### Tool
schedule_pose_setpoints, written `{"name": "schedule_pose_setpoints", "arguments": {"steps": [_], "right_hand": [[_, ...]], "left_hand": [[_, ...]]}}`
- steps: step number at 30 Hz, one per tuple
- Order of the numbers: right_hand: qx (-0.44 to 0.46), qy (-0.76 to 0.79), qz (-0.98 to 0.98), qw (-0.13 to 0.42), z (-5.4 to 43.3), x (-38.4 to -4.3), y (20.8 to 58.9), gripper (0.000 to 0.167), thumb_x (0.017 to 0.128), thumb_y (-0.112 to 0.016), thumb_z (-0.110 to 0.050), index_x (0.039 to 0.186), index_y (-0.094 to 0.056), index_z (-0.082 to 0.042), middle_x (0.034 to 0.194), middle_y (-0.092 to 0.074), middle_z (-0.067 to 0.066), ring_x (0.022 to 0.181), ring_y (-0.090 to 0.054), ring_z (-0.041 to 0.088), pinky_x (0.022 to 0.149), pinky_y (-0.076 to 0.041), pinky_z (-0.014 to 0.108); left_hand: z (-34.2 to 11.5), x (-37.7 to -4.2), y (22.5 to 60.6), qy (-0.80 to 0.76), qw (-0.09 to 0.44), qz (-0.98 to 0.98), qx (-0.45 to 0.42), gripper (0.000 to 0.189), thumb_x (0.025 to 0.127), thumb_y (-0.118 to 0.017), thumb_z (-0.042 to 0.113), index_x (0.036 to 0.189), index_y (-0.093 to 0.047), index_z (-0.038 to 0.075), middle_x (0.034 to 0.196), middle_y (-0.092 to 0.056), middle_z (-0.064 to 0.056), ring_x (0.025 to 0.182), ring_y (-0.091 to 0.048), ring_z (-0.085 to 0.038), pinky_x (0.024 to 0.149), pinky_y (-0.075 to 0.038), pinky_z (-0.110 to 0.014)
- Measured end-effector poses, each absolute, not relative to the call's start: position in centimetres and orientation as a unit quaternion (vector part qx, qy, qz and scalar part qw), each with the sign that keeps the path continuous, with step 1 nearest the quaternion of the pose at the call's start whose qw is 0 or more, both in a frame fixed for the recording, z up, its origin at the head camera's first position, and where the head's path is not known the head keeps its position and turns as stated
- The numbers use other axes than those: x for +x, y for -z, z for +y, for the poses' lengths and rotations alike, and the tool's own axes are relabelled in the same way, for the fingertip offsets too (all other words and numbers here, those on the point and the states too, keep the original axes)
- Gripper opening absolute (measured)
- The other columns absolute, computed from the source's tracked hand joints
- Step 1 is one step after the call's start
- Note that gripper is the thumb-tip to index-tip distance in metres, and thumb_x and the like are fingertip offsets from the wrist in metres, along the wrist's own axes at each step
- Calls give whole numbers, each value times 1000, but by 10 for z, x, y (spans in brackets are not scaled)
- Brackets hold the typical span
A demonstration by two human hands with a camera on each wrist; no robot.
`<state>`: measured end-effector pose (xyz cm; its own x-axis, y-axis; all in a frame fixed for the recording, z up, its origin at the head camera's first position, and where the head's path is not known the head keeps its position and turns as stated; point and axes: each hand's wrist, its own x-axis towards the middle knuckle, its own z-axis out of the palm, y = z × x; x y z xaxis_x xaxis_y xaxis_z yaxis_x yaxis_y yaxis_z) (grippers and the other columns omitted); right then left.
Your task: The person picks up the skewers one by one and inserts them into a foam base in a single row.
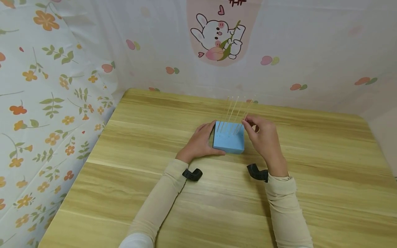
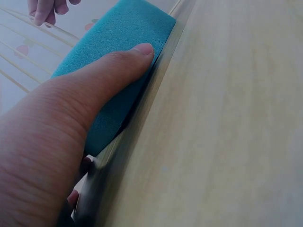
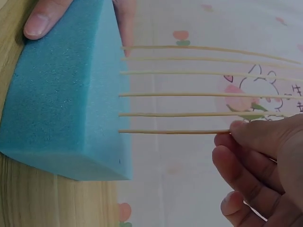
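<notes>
A light blue foam block (image 1: 228, 142) lies on the table, with several thin wooden sticks (image 1: 232, 109) standing in its top towards the back. My left hand (image 1: 201, 142) holds the block from the left. Its thumb presses the front face in the left wrist view, and the other fingers reach to the far side, partly hidden. Between thumb and forefinger, my right hand (image 3: 265, 165) pinches the rightmost stick (image 3: 175, 132) partway up. The lower end of that stick meets the foam. Small dark holes (image 1: 220, 136) dot the block's top in front of the sticks.
The wood-grain table (image 1: 198, 213) extends around the block. A printed white cloth (image 1: 149, 44) hangs behind it, and a flowered cloth (image 1: 46, 103) hangs at the left. Black curved pieces (image 1: 193, 175) sit at both wrists.
</notes>
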<state>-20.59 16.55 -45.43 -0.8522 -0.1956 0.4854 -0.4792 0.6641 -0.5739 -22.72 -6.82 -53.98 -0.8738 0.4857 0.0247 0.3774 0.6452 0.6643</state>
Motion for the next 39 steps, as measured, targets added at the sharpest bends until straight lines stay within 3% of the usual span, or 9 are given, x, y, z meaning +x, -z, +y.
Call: {"name": "schedule_pose_setpoints", "arguments": {"steps": [5,11,20,29,35,39], "right_hand": [[192,-347,-897,197,168,-204,452,15,98,-71,-5,105,-77,7,89,-74,16,63,-51,20,55,-36,24],[189,-350,-899,185,170,-202,451,15,99,-70,-6,104,-78,5,88,-74,16,71,-61,22,60,-42,27],[152,-323,-928,109,202,-189,462,19,99,-71,-13,111,-76,1,106,-74,17,84,-68,29,67,-52,41],[71,-279,-956,62,276,-162,469,17,100,-68,-11,108,-75,3,97,-74,20,87,-68,39,66,-51,43],[62,-256,-964,27,304,-154,475,15,99,-69,-10,101,-74,4,91,-74,20,82,-68,39,65,-51,42],[50,-261,-964,-35,305,-155,473,23,103,-65,-17,106,-72,5,97,-73,22,89,-69,41,71,-55,49]], "left_hand": [[-66,-228,538,-351,76,902,241,131,71,-92,57,164,-18,2,162,-40,-10,151,-32,-27,128,-10,-35],[-65,-226,538,-354,76,902,236,131,71,-91,57,165,-18,3,164,-39,-10,152,-31,-27,128,-10,-36],[-66,-222,538,-358,88,901,230,131,72,-91,57,165,-16,4,165,-36,-9,153,-28,-27,128,-11,-37],[-68,-222,536,-355,91,902,230,130,72,-91,56,166,-15,5,166,-34,-10,155,-26,-28,128,-12,-39],[-69,-223,539,-356,90,902,227,131,71,-91,57,166,-16,6,166,-34,-9,154,-27,-28,128,-12,-39],[-67,-224,538,-356,90,901,230,131,71,-91,56,165,-16,5,166,-35,-10,154,-27,-28,128,-11,-38]]}}
